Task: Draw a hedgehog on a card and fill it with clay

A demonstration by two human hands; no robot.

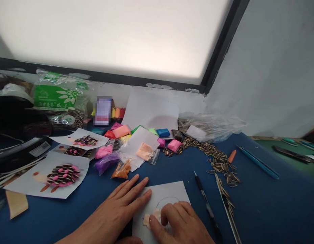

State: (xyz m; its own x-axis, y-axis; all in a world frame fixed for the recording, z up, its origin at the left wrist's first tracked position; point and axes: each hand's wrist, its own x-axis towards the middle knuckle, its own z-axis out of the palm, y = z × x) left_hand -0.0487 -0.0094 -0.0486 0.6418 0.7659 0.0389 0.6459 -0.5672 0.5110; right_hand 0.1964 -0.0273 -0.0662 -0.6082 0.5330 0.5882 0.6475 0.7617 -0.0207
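Note:
A white sheet of paper with a pencil-like curved outline lies at the front of the blue table. My left hand rests flat with fingers spread, its fingertips at the sheet's left edge. On the sheet is a flattened, uneven patch of pale peach modelling clay. My right hand is curled over it, thumb pressed on the clay and the other fingers bent in. Those fingers cover part of the clay and the drawn line. An opened packet of the same peach clay lies behind the hands.
Hedgehog pictures made with seeds lie left. Coloured clay packets are scattered behind. Right of the sheet are a pen, a metal-edged cutter-like tool, loose sunflower seeds and blue tweezers. A seed bag stands back left.

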